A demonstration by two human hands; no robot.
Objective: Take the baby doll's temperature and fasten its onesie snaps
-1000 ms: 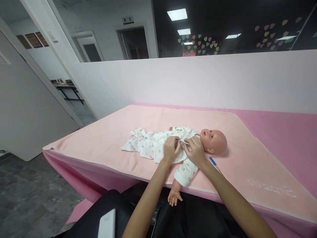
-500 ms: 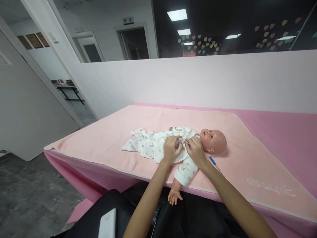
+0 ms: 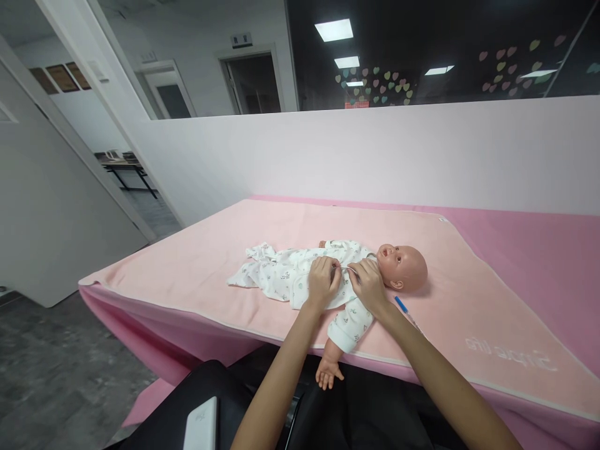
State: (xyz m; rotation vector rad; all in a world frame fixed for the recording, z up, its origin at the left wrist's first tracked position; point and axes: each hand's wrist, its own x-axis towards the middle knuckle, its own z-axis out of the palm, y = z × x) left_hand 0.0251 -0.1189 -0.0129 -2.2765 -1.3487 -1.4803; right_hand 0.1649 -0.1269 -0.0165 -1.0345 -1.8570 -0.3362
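A baby doll (image 3: 404, 269) lies on its back, its head to the right, dressed in a white printed outfit (image 3: 276, 272). Over its chest, my left hand (image 3: 323, 281) and my right hand (image 3: 368, 284) are closed in a pinch, a short gap apart. A thin white tie (image 3: 345, 269), seemingly a string of the outfit, stretches between my fingertips; its ends are hidden in them. The doll's near arm (image 3: 330, 369) hangs over the table edge between my forearms.
A blue-capped, pen-like stick (image 3: 402, 305) lies beside my right forearm. Under the doll is a peach blanket (image 3: 187, 269) over a pink cloth (image 3: 553, 250). A white flat device (image 3: 201, 425) rests on my leg. A white wall (image 3: 356, 159) with a window stands behind.
My fingertips have drawn slightly apart, and the strand between them looks straighter, with less of it showing. The doll and the pen-like stick have not moved on the blanket.
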